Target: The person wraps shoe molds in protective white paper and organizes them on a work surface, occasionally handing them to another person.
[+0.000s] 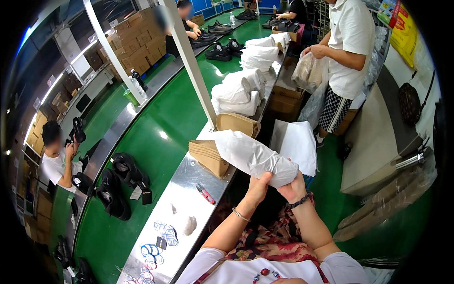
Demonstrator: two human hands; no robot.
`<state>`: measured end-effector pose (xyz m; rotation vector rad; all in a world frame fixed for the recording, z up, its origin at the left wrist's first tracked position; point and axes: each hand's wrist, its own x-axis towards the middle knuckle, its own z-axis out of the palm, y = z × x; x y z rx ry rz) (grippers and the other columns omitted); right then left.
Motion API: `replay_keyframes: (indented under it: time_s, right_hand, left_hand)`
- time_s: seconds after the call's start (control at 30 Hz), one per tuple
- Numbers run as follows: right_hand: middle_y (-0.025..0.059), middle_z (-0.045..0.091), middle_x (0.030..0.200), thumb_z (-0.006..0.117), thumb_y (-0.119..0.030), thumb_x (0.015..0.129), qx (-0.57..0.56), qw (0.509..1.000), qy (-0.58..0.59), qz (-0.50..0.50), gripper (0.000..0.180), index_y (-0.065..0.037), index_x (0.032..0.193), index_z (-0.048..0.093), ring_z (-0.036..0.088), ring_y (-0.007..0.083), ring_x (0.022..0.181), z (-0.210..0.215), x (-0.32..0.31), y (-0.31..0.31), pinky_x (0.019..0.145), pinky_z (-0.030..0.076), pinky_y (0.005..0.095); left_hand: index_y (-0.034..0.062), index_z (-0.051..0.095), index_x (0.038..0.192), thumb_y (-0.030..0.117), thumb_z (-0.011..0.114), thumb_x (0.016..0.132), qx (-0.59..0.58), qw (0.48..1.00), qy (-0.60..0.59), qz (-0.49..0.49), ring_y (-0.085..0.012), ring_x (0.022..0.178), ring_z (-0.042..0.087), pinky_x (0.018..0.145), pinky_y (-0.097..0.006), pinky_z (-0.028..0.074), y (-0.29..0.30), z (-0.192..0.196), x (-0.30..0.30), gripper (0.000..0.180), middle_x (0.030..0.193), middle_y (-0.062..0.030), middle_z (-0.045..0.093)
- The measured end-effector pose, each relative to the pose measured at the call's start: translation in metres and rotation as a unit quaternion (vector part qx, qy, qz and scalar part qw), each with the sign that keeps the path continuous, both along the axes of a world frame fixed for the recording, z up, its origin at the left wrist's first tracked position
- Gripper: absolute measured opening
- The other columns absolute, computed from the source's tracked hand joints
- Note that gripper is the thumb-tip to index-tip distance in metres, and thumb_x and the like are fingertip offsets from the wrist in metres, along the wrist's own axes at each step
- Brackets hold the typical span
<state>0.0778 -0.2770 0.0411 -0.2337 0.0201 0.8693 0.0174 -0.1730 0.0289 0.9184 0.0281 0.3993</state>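
Two hands are on one white paper-wrapped bundle [253, 156], held up just off the near edge of the steel tabletop [187, 199]. Beside the bundle, on that tabletop, sits a stack of tan cardboard inserts [208, 154], and a bit nearer lies a red-handled cutter [205, 194]. Left hand [259, 185] and right hand [293, 187] both have their fingers curled tight, pinching the bundle's lower end.

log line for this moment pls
left hand and right hand: both grip white paper-wrapped bundle | held above metal ledge | cardboard stack beside
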Motion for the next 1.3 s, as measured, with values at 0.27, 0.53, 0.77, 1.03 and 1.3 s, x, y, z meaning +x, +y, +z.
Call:
replay_keyframes:
  time_s: [0.27, 0.53, 0.77, 1.03, 1.3]
  right_hand:
    - [0.0112, 0.045, 0.124, 0.046, -0.038, 0.093, -0.223, 0.914, -0.307, -0.145, 0.053, -0.003, 0.13, 0.031, 0.047, 0.0194, 0.113, -0.005, -0.003, -0.005, 0.096, 0.038, 0.0334]
    - [0.0103, 0.044, 0.116, 0.077, -0.014, 0.07, -0.349, 0.778, -0.454, -0.26, 0.076, 0.0, 0.126, 0.027, 0.047, 0.0172, 0.105, -0.007, -0.019, -0.002, 0.091, 0.041, 0.0311]
    - [0.0179, 0.046, 0.117, 0.078, -0.004, 0.054, -0.409, 0.414, -0.739, -0.341, 0.074, -0.004, 0.117, 0.039, 0.047, 0.036, 0.105, 0.031, 0.004, -0.031, 0.089, 0.04, 0.0429]
    - [0.0221, 0.041, 0.125, 0.083, -0.009, 0.053, -0.307, 0.425, -0.802, -0.287, 0.086, -0.008, 0.123, 0.032, 0.045, 0.0395, 0.112, 0.042, 0.006, -0.029, 0.094, 0.038, 0.0467]
    - [0.0191, 0.047, 0.115, 0.082, -0.011, 0.058, -0.378, 0.537, -0.706, -0.264, 0.079, -0.003, 0.121, 0.034, 0.051, 0.031, 0.102, 0.02, -0.019, -0.012, 0.087, 0.043, 0.0377]
  left_hand:
    - [-0.0031, 0.043, 0.121, 0.049, 0.071, 0.071, -0.066, 0.993, 0.008, 0.097, -0.0217, 0.111, 0.049, 0.095, -0.034, 0.038, 0.006, 0.006, 0.01, 0.078, 0.117, -0.0105, 0.051]
    - [-0.004, 0.037, 0.127, 0.05, 0.067, 0.076, 0.045, 0.997, 0.062, 0.016, -0.0228, 0.112, 0.047, 0.096, -0.034, 0.037, 0.004, -0.003, 0.008, 0.08, 0.121, -0.0124, 0.048]
    - [-0.011, 0.024, 0.132, 0.018, 0.062, 0.083, 0.611, 0.676, 0.093, 0.402, -0.0447, 0.126, 0.028, 0.105, -0.043, 0.025, 0.038, 0.056, -0.016, 0.068, 0.138, -0.0313, 0.024]
    - [-0.0003, 0.059, 0.1, 0.025, 0.053, 0.092, -0.088, 0.992, 0.079, 0.041, -0.0158, 0.085, 0.061, 0.078, -0.03, 0.049, 0.081, 0.037, -0.012, 0.027, 0.096, -0.0072, 0.064]
    - [-0.0006, 0.058, 0.104, 0.029, 0.052, 0.089, -0.108, 0.987, 0.082, 0.083, -0.022, 0.095, 0.059, 0.086, -0.035, 0.047, 0.087, 0.051, -0.014, 0.034, 0.102, -0.0108, 0.062]
